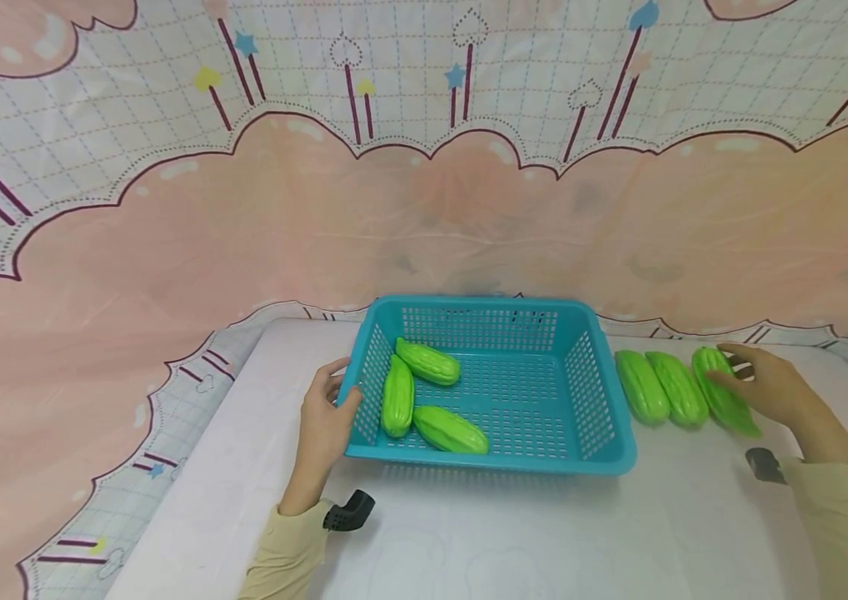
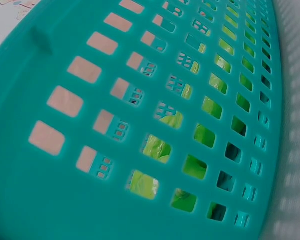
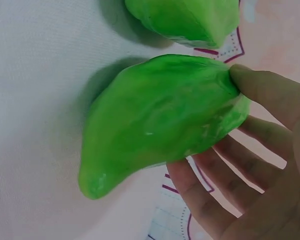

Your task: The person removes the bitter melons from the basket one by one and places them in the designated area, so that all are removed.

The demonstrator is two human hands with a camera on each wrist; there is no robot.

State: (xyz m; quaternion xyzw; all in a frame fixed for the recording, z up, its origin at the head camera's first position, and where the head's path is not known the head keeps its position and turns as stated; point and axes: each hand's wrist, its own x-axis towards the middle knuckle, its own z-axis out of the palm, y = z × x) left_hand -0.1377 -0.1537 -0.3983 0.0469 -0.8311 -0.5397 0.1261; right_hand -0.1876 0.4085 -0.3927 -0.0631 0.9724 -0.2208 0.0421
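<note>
In the head view, my left hand (image 1: pixel 326 421) holds the left side of a teal plastic basket (image 1: pixel 487 465), thumb over its rim. The left wrist view shows the basket's perforated wall (image 2: pixel 90 145) close up, with green through its holes. Three green ridged gourds (image 1: pixel 427 362) lie in the basket's left part. My right hand (image 1: pixel 772 387) pinches the stem end of another green ridged gourd (image 3: pixel 160 110), right of the basket, between thumb and fingers. Its tapered end points toward me.
Two more green gourds (image 1: pixel 643 387) lie side by side between the basket and my right hand. The basket stands on a white table (image 1: pixel 484 533). A pink patterned cloth (image 1: pixel 424 217) hangs behind the table's far edge.
</note>
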